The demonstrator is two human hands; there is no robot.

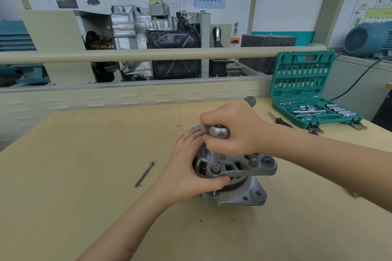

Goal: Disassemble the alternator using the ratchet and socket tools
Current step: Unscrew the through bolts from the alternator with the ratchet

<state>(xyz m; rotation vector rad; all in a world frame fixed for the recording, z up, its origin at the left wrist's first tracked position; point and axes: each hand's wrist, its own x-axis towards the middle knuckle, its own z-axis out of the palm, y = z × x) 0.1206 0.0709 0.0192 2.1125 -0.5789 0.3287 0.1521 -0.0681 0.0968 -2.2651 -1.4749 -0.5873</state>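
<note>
On the wall panel behind the bench point(84, 176) we can read a blue label point(209, 1) with the Chinese characters 仪表控制单元; the other printing on the posters is too blurred for us to make out, and we see no brand on the tools.

Our right hand point(235, 131) is curled round the ratchet point(219, 132), its fingers wrapped over the round metal head while the dark handle end pokes out behind the knuckles. Below the head, a slim extension with the socket point(216, 164) stands upright and meets the top housing of the alternator point(244, 176).

Our left hand point(188, 167) grips the alternator's side, thumb hooked under the rim of the upper casing and fingers spread over the top, touching the right hand's fingers.

The alternator stands upright on the bench, near the middle, just in front of us. One long bolt point(144, 174) lies loose on the bench, well to its left. To the right, an open green socket case point(307, 91) sits at the bench's far corner, and a dark-handled tool point(280, 120) lies just beside it.
</note>
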